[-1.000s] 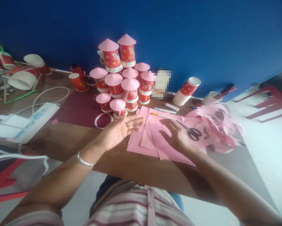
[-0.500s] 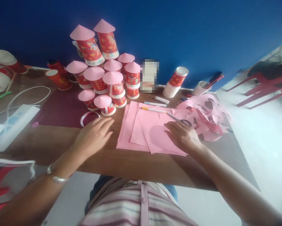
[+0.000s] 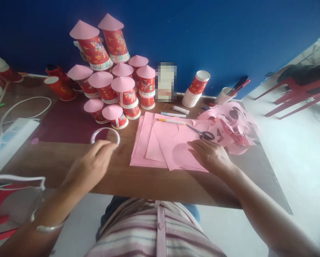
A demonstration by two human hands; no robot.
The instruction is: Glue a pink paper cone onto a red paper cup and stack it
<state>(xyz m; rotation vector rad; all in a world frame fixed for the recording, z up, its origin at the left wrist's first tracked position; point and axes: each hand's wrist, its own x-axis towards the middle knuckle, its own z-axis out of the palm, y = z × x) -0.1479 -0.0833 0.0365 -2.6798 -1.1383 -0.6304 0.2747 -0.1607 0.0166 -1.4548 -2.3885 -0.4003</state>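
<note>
Fingers of my left hand are closed on the near rim of a white roll of tape, a thin ring with pinkish print inside. My right hand lies with fingers stretched at the right side of a stack of pink paper sheets. Just beyond its fingers are dark-handled scissors, and an orange-and-white marker rests on the top sheets. Several red patterned paper cups with pink cone tops stand behind the tape, some raised on other cups.
Pink paper offcuts pile up at the right. Behind the sheets are a blue-and-white marker, a white tube, stacked cups and a pen cup. A white power strip with cables lies left. A blue wall bounds the back.
My left hand has drawn back to the left and closed on the roll of tape, which now shows tilted up. The right hand stays by the pink sheets. The view has shifted slightly.
</note>
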